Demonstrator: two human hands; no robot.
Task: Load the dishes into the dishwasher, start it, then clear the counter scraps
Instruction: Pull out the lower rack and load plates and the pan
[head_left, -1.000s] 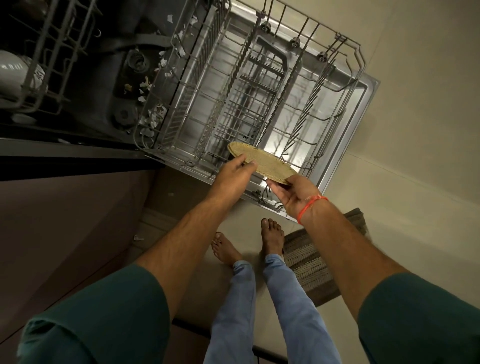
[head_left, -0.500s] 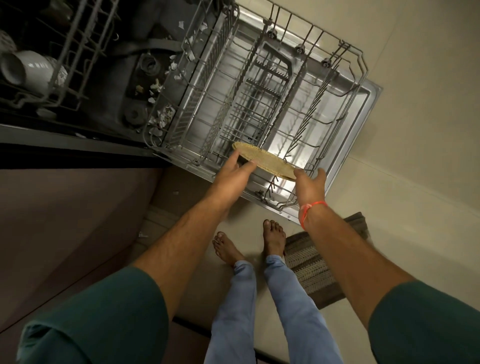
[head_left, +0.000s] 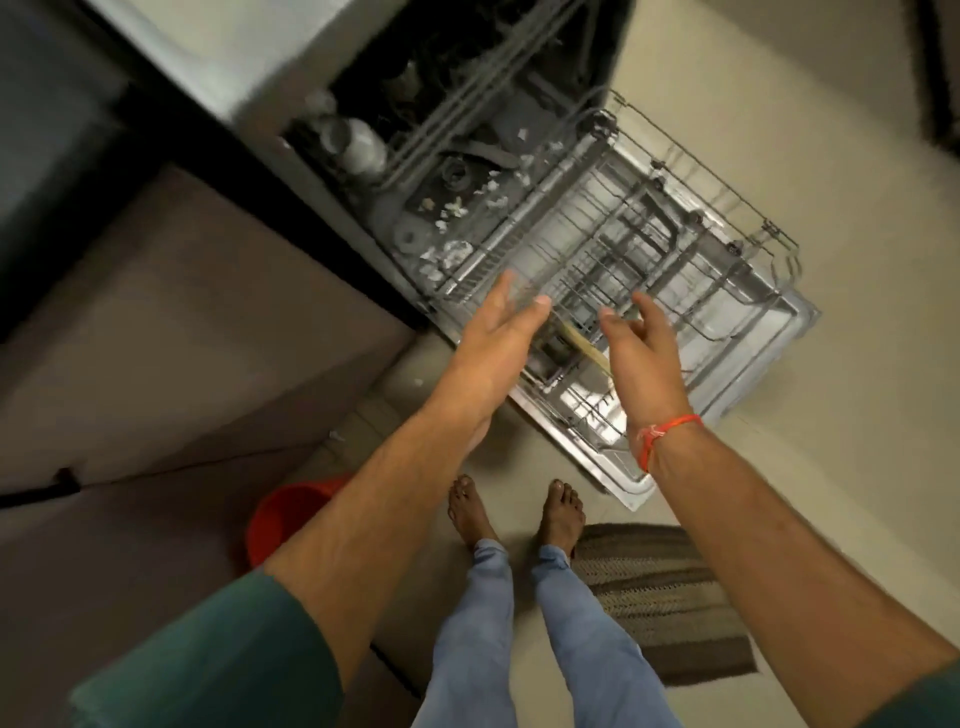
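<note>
The dishwasher's lower wire rack (head_left: 691, 249) is pulled out over the open door (head_left: 789, 332). A tan, speckled plate (head_left: 584, 347) stands on edge among the tines at the rack's near end, partly hidden between my hands. My left hand (head_left: 498, 332) hovers just left of the plate, fingers spread, holding nothing. My right hand (head_left: 641, 343) hovers just right of it, fingers apart and empty, an orange thread around its wrist. A white cup (head_left: 358, 145) sits in the upper rack inside the machine. The picture is motion-blurred.
White food scraps (head_left: 457, 208) lie on the dishwasher's floor. A red bucket (head_left: 283, 519) stands by my left leg beside the brown cabinet front (head_left: 182, 338). A striped mat (head_left: 660, 592) lies on the beige floor right of my bare feet.
Both hands held the tan plate over the rack before; now it stands in the tines and both hands have let go and drawn back. The camera has swung, showing more floor and cabinet.
</note>
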